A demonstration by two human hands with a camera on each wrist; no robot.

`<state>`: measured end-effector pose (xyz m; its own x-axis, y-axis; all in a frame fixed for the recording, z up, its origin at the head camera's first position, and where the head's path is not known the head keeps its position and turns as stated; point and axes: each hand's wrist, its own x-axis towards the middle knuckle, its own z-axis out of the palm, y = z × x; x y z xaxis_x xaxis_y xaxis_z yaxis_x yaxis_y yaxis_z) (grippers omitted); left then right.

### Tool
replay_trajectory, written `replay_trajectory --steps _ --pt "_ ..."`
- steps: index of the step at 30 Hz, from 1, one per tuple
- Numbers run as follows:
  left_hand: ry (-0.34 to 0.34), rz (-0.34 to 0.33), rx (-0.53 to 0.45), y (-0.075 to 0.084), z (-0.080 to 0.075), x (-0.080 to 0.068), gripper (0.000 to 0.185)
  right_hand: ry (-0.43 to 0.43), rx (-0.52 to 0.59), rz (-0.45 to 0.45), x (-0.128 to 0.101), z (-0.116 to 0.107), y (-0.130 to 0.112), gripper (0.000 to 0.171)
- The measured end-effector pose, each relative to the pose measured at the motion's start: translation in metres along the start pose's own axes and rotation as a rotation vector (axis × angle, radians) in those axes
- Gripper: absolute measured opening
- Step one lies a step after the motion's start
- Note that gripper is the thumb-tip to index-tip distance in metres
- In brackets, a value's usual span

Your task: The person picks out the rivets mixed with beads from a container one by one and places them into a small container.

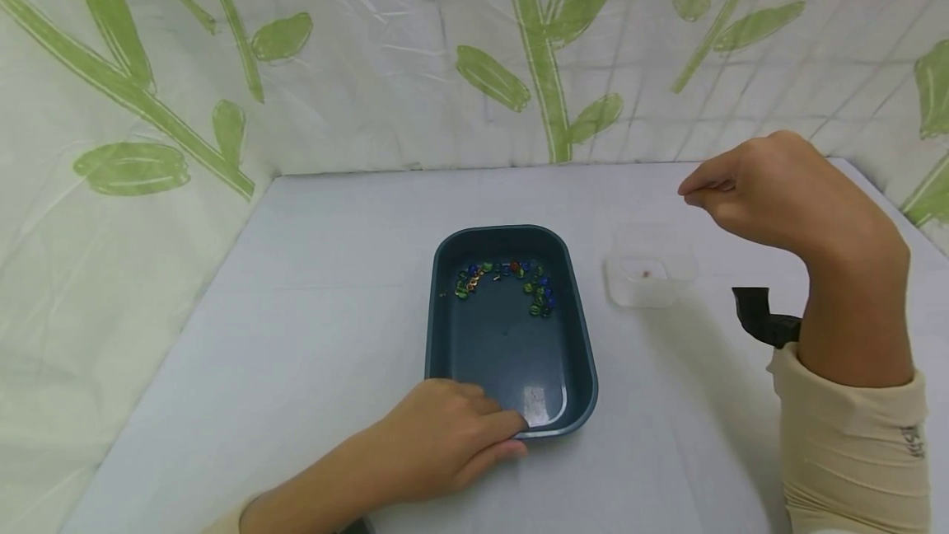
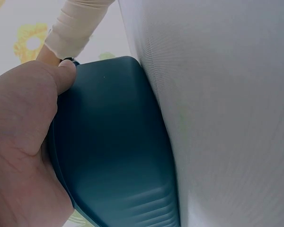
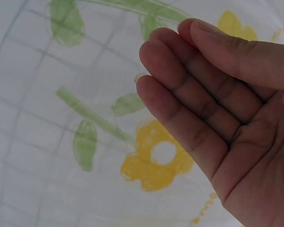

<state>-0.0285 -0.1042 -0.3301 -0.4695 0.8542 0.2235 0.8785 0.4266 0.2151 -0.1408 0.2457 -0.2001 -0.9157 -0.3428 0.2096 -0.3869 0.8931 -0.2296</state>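
Observation:
A dark teal plastic tray (image 1: 504, 353) lies on the table. My left hand (image 1: 437, 439) grips its near rim, the thumb outside the wall and the fingers over the edge; the left wrist view shows the thumb (image 2: 66, 75) on the rim. Small shiny beads (image 1: 537, 287), green, blue, gold and red, form an arc at the tray's far end. My right hand (image 1: 771, 188) is raised above and right of a clear plastic box (image 1: 630, 295), thumb and index fingertips together. Nothing shows between them in the right wrist view. A tiny reddish speck (image 1: 647, 274) shows inside the box's outline.
The white table (image 1: 296, 336) ends at a wall sheet (image 1: 385, 105) printed with green stems and yellow flowers. A black wrist mount (image 1: 764, 320) sticks out from the right sleeve (image 1: 853, 435). The clear box stands a short way right of the tray.

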Motion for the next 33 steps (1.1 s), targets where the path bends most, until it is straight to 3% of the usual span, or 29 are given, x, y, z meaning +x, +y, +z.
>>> replay_trajectory --steps 12,19,33 --pt "0.030 0.016 0.017 0.000 0.001 -0.001 0.025 -0.023 0.017 0.001 0.003 0.004 -0.007 0.019" --pt "0.038 0.024 0.021 0.000 0.001 -0.001 0.025 -0.053 0.042 -0.076 0.007 0.012 -0.015 0.016" --pt "0.030 0.018 0.018 0.000 0.001 0.000 0.024 -0.027 0.035 -0.234 0.019 0.036 -0.042 0.020"
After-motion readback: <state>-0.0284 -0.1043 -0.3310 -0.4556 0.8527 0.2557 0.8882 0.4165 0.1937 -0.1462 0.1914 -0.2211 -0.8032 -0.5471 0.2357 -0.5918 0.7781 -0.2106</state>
